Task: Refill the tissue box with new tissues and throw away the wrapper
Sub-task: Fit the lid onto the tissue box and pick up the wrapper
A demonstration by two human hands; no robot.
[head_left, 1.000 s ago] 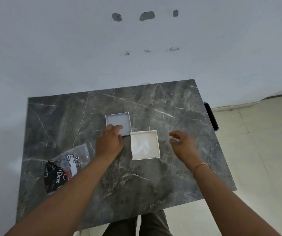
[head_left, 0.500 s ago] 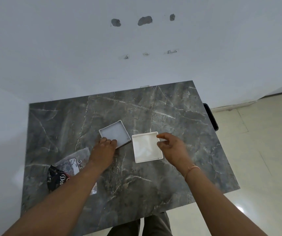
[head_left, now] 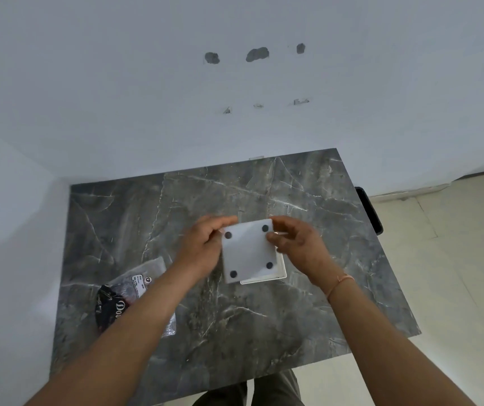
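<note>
— What are your hands doing?
— My left hand and right hand grip the white base panel, four dark pads up, above the open tissue box.
— The wrapper?
— On the tabletop, left: wrapper.

- One view only, from a camera on the person's head, looking forward and steeply down
- Wide-angle: the marble table fills the lower middle, the white wall rises behind it and the tiled floor shows at the right
- Both forearms reach in from the bottom edge, so left hand and right hand sit near the centre, at arm's length
- With no second view, nothing is shared
</note>
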